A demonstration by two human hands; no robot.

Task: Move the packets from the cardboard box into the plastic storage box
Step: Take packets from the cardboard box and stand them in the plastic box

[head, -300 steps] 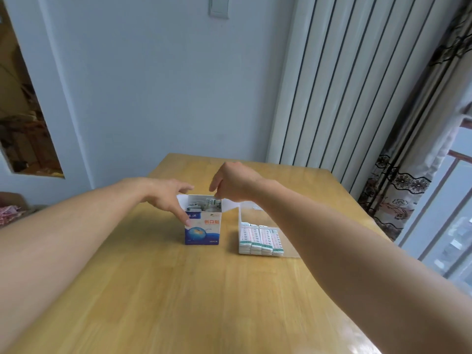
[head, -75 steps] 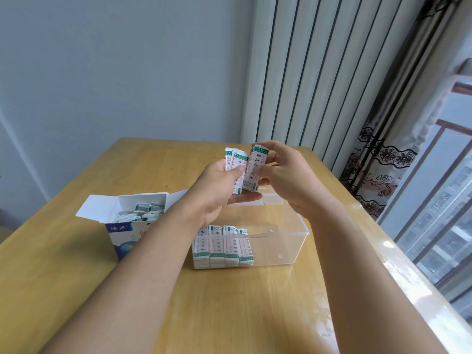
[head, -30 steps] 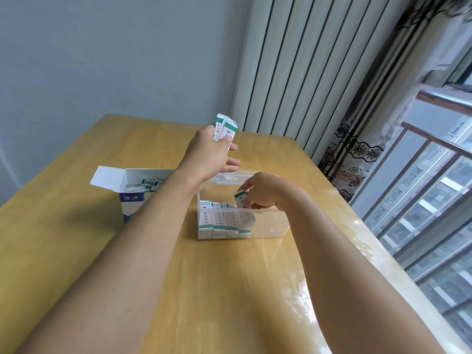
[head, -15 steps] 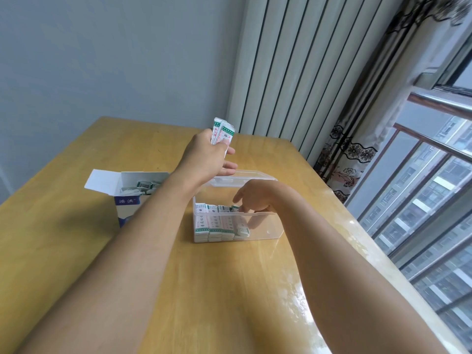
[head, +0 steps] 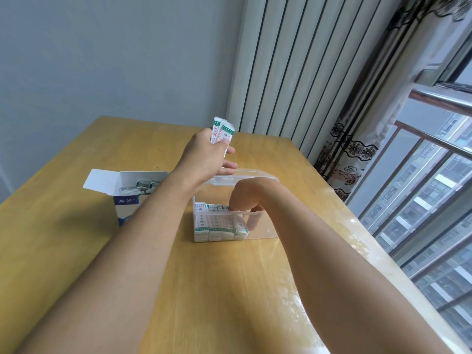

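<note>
Pinching spare packets [head: 221, 131] in my left hand [head: 208, 155] at centre frame, my right hand [head: 246, 198] tucks one packet into the row [head: 219, 224] inside the plastic storage box [head: 265, 229]; more wait in the cardboard box [head: 132, 192]. Pushing crookedly could topple the row.

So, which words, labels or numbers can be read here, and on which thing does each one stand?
"鸿洪": this is my best reading of the white characters on the blue band of the open white-and-blue cardboard box.
Small green-and-white paper packets in the left hand and in the clear plastic storage box: print too small to read.
</note>
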